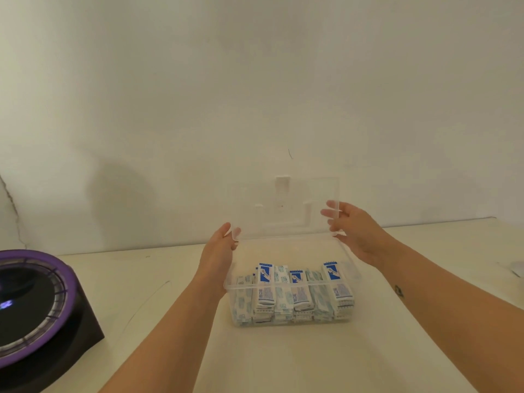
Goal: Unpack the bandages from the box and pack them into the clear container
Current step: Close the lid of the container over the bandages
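Plain white wall (170, 80) at the back and a cream table (283, 361) in front of it, nothing fancy. The container (292, 252) sits on the table about mid-frame, a bit right of centre, with its long axis running left to right across the view.

Its lid (286, 205) is swung up and stands pretty much upright along the back edge, with the inside facing the camera, and it's clear enough that the wall shows through it.

The bandages (295, 293) are already in the container, packed side by side in several stacks in the front half. Their long axes run front to back, and on the top ones the blue-printed ends point toward the wall. The back part of the container floor is bare.

Both hands are on the lid:
- The left hand (219, 251) is at the lower left edge, with thumb and fingertips pinching the plastic, so a narrow grip. The forearm passes just beside the container's left wall.
- The right hand (354, 231) is higher up on the right edge, with its fingers curled round the rim. The tips show through the clear plastic.

Off to the left, well apart from the container, there's a black device (37, 302) with a purple ring, tilted up toward the camera. At the far right edge there's a small white thing (517, 268), and I honestly can't tell what it is.
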